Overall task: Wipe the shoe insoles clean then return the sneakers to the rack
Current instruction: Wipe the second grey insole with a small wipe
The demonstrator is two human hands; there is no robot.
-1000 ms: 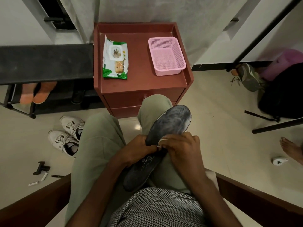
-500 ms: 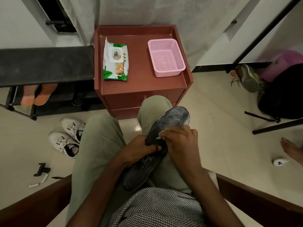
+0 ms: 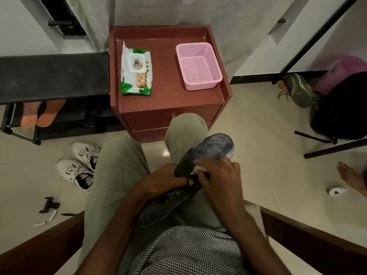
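One dark insole, laid slantwise across the person's lap, toe end raised toward the red cabinet. Left hand grips its near edge at the waist, fingers curled round it; right hand pinches a white wipe against the upper face. Change noted: the right hand has slid from the arch up toward the forefoot over the last second, so wiping is judged mid-stroke, with the greyish toe patch yet to be covered. Writing: "FOAM" legible on the heel portion; the mark beside it is too small to read. Two white sneakers stand on the floor beside the rack, unreturned. Wipes packet, print unreadable.
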